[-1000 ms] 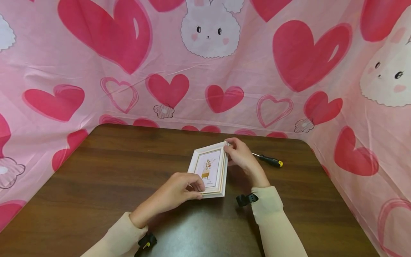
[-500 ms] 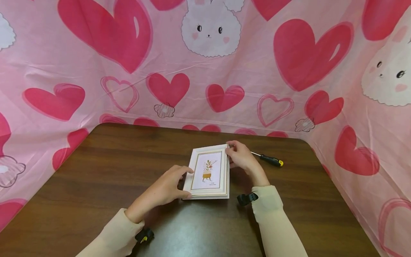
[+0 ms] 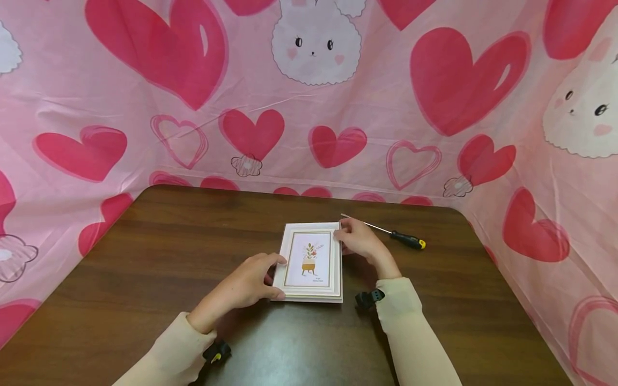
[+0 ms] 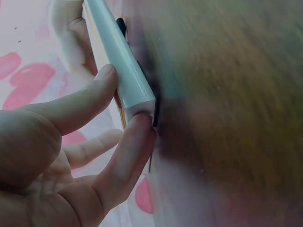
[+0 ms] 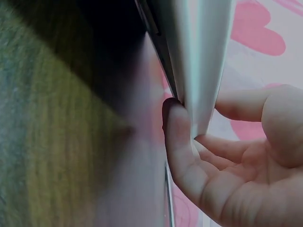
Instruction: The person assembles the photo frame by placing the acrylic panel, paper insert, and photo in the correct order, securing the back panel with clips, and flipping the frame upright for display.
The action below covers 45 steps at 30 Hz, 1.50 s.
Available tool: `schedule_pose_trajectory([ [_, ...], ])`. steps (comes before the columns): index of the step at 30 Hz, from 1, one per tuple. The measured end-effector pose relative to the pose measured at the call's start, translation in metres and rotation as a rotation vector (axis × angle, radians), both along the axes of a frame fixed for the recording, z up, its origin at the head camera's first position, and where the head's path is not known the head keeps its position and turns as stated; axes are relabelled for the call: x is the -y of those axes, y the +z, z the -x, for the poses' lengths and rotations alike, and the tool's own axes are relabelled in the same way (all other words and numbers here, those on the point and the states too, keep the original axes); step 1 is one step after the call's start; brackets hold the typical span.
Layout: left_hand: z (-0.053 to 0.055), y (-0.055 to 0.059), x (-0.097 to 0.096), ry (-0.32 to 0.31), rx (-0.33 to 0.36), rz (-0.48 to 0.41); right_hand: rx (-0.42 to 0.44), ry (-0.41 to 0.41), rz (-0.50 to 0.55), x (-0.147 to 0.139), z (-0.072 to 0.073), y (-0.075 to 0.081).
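A white picture frame [image 3: 337,279] with thin gold trim is face up in the head view, showing a print of a plant in an orange pot. My left hand [image 3: 248,281] grips its left side near the front corner. In the left wrist view, the thumb [image 4: 102,90] lies along the frame's edge and a fingertip touches the corner. My right hand [image 3: 361,239] holds the far right corner. From the right wrist, one finger [image 5: 177,127] reaches under the dark back while the thumb is on the opposite face. A narrow gap shows between frame and table.
A screwdriver [image 3: 407,239] with a black and yellow handle lies right of the frame, its shaft passing behind my right hand. The brown wooden table [image 3: 193,230] is bordered by a pink cloth [image 3: 299,107] printed with hearts and rabbits.
The picture frame has come down from a tilt to nearly flat and slid slightly toward me. My left hand has shifted from its front edge to its left side; the right hand stays at the far corner.
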State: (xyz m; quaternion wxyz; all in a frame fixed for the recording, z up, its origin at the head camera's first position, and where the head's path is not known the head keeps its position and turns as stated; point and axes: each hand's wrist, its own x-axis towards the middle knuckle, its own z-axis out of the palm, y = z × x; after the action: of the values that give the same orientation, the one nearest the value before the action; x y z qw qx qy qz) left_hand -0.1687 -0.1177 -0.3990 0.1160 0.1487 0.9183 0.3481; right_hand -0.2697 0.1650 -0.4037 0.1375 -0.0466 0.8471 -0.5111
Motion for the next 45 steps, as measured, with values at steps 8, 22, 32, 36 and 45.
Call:
schedule_pose_trajectory([
  [8, -0.002, -0.001, 0.001, 0.012, 0.011, 0.018, -0.010, 0.018, -0.034, 0.002, 0.002, -0.010],
  [22, -0.002, 0.001, -0.001, 0.001, -0.008, 0.027, -0.031, 0.047, -0.062, 0.006, 0.003, -0.014],
  [32, -0.003, -0.001, 0.000, -0.005, -0.022, 0.031, -0.060, 0.064, -0.131, 0.008, 0.002, -0.016],
  [36, -0.002, -0.001, 0.000, -0.009, -0.027, 0.032, -0.071, 0.061, -0.165, 0.008, 0.002, -0.014],
  [45, -0.001, -0.001, -0.002, 0.014, -0.032, 0.053, -0.071, 0.119, -0.207, 0.006, 0.000, -0.009],
])
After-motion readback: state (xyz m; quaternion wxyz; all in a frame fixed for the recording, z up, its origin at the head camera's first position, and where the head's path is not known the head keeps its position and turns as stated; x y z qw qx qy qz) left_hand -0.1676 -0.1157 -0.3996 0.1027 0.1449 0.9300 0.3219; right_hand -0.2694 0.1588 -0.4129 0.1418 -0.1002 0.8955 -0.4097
